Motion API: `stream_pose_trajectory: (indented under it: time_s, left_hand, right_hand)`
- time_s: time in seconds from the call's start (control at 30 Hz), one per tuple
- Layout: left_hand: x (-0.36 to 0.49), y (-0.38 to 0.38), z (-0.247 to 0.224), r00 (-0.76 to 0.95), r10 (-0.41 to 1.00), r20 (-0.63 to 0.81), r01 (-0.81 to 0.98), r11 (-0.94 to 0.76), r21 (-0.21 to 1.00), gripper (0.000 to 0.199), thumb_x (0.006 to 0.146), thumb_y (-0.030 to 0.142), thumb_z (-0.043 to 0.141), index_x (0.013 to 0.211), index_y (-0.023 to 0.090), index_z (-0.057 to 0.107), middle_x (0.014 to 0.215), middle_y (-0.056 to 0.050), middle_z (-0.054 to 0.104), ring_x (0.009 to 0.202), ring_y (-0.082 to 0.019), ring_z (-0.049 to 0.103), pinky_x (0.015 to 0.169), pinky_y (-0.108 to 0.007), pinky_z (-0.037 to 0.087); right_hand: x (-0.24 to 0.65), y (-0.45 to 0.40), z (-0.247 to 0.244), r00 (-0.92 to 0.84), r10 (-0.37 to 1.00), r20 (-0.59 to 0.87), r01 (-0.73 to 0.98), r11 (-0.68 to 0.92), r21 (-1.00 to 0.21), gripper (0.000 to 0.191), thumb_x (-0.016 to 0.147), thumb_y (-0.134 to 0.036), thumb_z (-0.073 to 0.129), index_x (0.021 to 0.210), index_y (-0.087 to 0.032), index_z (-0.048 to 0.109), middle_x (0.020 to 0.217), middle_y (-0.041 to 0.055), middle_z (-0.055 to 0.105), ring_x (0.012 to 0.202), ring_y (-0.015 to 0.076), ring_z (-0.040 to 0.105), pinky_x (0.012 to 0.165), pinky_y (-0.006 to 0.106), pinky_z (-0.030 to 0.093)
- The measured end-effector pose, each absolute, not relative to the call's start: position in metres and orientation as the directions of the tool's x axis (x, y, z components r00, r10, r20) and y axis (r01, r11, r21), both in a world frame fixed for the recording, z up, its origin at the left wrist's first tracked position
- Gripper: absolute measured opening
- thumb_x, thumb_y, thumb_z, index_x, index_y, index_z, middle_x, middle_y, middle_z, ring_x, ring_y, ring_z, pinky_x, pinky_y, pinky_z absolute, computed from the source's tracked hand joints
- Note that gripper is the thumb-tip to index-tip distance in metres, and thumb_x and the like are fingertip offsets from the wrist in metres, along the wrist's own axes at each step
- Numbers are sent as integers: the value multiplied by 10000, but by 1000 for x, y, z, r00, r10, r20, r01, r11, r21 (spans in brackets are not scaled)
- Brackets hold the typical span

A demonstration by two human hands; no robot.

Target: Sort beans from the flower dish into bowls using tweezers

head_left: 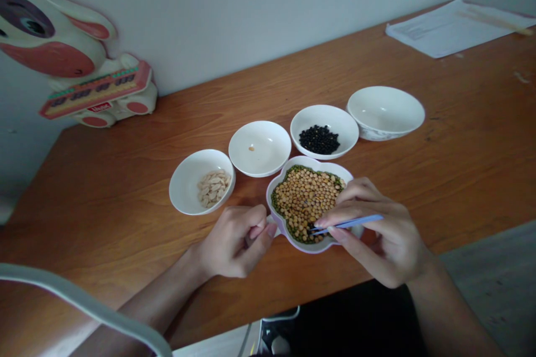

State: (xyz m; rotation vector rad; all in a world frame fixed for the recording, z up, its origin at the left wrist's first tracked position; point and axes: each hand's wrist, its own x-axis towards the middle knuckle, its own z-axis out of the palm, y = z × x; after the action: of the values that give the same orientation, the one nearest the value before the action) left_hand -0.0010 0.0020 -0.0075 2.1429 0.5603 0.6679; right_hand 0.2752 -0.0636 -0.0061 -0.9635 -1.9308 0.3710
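Note:
My left hand (240,240) is closed around the short handle of a lilac-rimmed, flower-shaped bowl (281,225). Yellow soybeans (305,192) fill this bowl, with small green beans (298,172) showing along its edge. In my right hand (377,228) I pinch blue tweezers (355,222), their tips down among the beans at the bowl's near side. A few dark beans seem to lie by the tips, partly behind my fingers. Just beyond stands a white bowl (349,121) of black beans (319,139).
A white bowl (180,192) of pale flat seeds (213,187) is at left. Beside it, another white bowl (268,164) holds one small bean. A further white bowl (387,109) sits at right. A cow toy (96,86) and papers (452,28) are near the wall.

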Motion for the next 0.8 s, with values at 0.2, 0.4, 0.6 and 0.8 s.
stream_pose_trajectory:
  time_s: [0.2,0.4,0.6,0.8]
  left_hand:
    - [0,3,-7,762,586,275,159,-581,799,353,931,83,572,752,221,301,608,86,337,503,-57,311,506,-227,234]
    - [0,3,-6,759,585,286,170,-602,780,347,943,92,553,750,222,296,608,84,323,504,-61,299,505,-235,228]
    - [-1,2,-6,764,581,279,169,-598,784,351,942,91,562,754,220,295,611,83,330,514,-62,307,515,-238,235]
    - [0,2,-6,769,578,273,157,-585,796,357,942,88,564,752,221,293,609,84,331,507,-59,308,508,-236,236]
  right_hand:
    - [275,-64,-6,-287,738,611,472,663,-581,189,887,-106,664,1036,-204,724,900,0,802,791,152,651,805,374,514]
    - [275,-64,-7,-282,750,598,471,651,-595,196,888,-108,664,1043,-209,728,890,0,793,795,155,648,795,373,515]
    - [276,-65,-8,-245,761,601,479,634,-607,235,858,-99,684,1054,-220,731,920,14,802,830,178,664,772,370,528]
    - [275,-64,-7,-214,761,613,488,626,-607,271,849,-83,692,1074,-229,734,921,6,808,822,174,657,762,355,533]
